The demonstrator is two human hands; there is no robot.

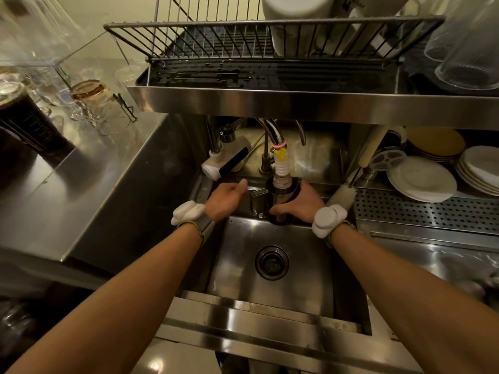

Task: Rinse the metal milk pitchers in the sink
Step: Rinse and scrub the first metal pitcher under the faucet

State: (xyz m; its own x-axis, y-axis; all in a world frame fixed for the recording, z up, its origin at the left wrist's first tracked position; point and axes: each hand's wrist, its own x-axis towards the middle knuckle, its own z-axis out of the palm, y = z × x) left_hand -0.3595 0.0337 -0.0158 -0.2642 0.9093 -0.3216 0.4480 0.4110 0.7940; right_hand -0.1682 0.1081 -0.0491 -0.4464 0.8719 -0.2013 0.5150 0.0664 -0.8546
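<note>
While the right hand [299, 202] clasps a shiny steel milk pitcher [280, 201] under the ribbed white faucet hose [282, 168], the left hand [225, 199] seems loosely curled at its handle.

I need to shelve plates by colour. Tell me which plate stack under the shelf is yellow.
The yellow plate stack is the one farthest back, right of the tap. The two other stacks, the white plates beside the brush and the white stack at the frame edge, sit nearer.

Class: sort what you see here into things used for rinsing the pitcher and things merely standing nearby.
In use: metal pitcher; right hand gripping it; left hand; faucet hose; sink.

Standing by: white plates; glass jar; bottle brush; drying rack.
</note>
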